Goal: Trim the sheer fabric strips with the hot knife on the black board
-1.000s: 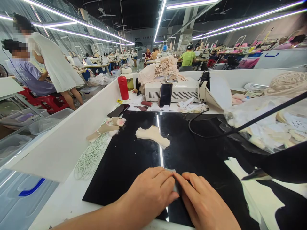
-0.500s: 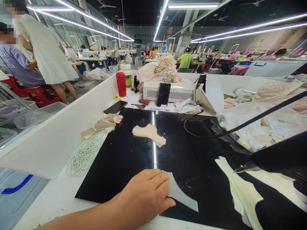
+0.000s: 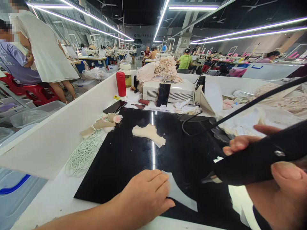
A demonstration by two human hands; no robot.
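My left hand (image 3: 144, 195) lies flat with its fingers together on a thin pale cut piece (image 3: 179, 193), which rests on the glossy black mat (image 3: 124, 156) near the table's front edge. My right hand (image 3: 275, 179) is raised at the right and grips a black corded tool (image 3: 254, 159) whose metal tip points left, just above the mat and to the right of the pale piece. A beige cut piece of fabric (image 3: 148, 133) lies in the middle of the mat.
White elastic loops (image 3: 82, 153) and a tied beige bundle (image 3: 100, 124) lie left of the mat. Behind it are two phones (image 3: 163, 94), a red bottle (image 3: 121, 83), a white machine (image 3: 177, 90) and fabric piles. A white partition (image 3: 67, 127) runs along the left. People work beyond.
My right hand left the pale piece, went out of view, and has come back from the right holding the black tool. The left hand stays pressed on the piece.
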